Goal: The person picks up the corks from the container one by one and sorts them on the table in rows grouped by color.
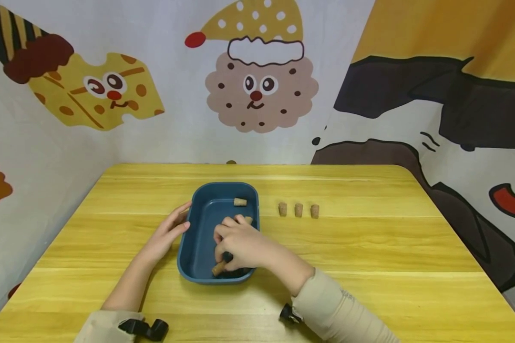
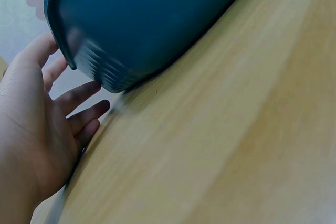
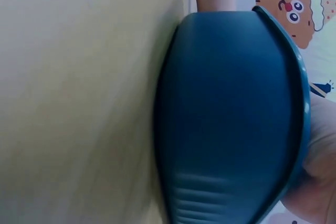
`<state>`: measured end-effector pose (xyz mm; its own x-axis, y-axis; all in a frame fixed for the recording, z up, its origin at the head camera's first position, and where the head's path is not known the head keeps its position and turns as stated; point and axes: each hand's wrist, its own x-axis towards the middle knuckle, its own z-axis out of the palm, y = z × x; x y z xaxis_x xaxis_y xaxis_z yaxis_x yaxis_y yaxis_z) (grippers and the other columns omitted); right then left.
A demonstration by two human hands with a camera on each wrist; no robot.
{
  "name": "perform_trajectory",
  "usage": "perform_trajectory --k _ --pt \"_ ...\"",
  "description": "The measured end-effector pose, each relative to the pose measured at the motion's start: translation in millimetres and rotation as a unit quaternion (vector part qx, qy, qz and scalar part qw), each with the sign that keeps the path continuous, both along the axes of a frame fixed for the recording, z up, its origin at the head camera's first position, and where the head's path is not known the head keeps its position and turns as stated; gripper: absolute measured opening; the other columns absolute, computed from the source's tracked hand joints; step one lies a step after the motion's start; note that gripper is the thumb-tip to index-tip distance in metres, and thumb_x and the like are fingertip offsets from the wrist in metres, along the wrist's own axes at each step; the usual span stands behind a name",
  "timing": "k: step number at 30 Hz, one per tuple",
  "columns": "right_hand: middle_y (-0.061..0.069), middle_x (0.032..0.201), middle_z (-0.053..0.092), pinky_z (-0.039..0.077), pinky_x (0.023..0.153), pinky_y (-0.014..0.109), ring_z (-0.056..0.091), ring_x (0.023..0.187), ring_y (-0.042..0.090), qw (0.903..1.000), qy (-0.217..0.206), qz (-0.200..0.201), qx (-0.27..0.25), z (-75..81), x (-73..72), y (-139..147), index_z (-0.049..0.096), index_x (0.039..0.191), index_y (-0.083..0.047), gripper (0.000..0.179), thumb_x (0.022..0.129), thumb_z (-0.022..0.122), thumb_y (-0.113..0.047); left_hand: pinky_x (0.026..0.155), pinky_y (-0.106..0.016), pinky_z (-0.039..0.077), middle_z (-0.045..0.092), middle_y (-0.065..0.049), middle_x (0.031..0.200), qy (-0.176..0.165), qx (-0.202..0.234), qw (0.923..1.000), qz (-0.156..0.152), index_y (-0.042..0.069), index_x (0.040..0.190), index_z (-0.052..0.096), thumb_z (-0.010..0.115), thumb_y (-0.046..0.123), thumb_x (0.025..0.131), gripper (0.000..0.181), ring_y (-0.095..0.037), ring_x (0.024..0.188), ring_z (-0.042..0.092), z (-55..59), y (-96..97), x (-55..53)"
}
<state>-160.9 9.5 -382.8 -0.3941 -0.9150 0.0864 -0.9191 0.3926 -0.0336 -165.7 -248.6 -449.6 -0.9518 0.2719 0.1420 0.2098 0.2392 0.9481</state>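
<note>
A dark blue plastic tub stands on the table. My left hand is at its left wall, fingers loosely spread; the left wrist view shows the fingertips right at the tub's lower corner and rim. Reaching over the right wall, my right hand is inside the tub with bent fingers, and its thumb and index finger pinch a cork stopper near the front. One cork lies at the far end of the tub, while another cork shows partly behind the right hand's knuckles. The right wrist view mostly shows the tub's outer wall.
To the right of the tub, three corks stand upright in a row: a left one, a middle one and a right one. The yellow wood-grain table meets a cartoon-printed wall covering at the back.
</note>
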Motion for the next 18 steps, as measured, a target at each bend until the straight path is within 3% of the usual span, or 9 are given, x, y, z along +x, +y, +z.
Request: perform_trajectory --k 18 --pt "-0.005 0.102 0.049 0.026 0.084 0.037 0.039 0.102 0.017 0.9927 0.022 0.008 -0.118 27.8 -4.6 38.3 0.074 0.085 -0.029 0.013 0.076 0.082 -0.033 0.102 -0.056 0.028 0.034 -0.023 0.147 -0.003 -0.011 0.9999 0.005 0.016 0.152 0.029 0.049 0.02 0.102 0.054 -0.038 0.133 0.032 -1.1 -1.4 0.1"
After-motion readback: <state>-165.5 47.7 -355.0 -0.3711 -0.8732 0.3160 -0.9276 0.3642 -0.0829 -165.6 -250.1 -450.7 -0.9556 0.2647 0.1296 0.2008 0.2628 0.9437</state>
